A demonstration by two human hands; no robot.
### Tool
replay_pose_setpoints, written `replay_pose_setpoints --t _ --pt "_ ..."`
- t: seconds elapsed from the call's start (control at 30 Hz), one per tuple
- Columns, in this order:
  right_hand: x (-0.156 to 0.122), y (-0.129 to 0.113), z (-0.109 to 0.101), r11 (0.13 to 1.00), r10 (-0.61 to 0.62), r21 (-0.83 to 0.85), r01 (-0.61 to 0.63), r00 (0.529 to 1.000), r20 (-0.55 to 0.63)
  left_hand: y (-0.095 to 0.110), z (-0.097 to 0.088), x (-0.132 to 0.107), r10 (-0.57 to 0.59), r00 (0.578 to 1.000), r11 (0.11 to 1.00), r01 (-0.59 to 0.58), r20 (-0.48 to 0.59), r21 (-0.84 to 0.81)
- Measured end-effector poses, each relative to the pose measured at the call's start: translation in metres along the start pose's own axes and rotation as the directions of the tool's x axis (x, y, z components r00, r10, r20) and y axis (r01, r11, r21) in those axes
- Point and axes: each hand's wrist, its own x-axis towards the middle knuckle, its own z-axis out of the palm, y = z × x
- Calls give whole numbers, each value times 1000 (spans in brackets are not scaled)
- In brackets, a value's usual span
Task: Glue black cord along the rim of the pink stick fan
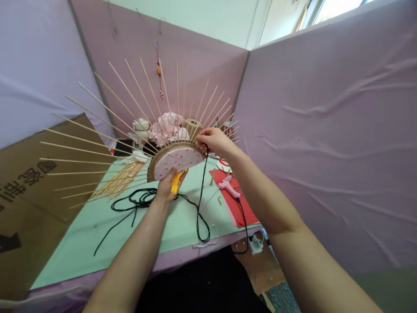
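Observation:
A half-round piece (179, 161) covered in pink spotted cloth is held up over the table, with many thin wooden sticks (107, 98) fanning out from its brown curved rim. My left hand (167, 184) grips its lower edge, and a yellow tassel (176, 182) hangs by that hand. At the right end of the rim my right hand (211, 139) pinches a black cord (202, 182) among the stick bases. The cord drops from there to the table, where more of it lies in loose loops (137, 200). The right fingertips are partly hidden.
A pink glue gun (229, 188) lies on red paper (239, 206) at the right. Spare sticks (122, 178) lie at the left, beside a large cardboard sheet (42, 191). Behind stand bunched pink cloth (167, 128), a white jar (141, 127) and a tape roll (193, 124).

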Motion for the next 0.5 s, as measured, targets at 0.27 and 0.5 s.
replay_pose_setpoints --t 0.27,0.5 --pt "41 -14 27 913 -244 -329 242 969 35 -18 1 -3 -116 993 992 114 -35 -47" --pt "56 -39 23 628 -508 -566 535 832 223 -25 2 -6 -215 976 976 214 -34 -47"
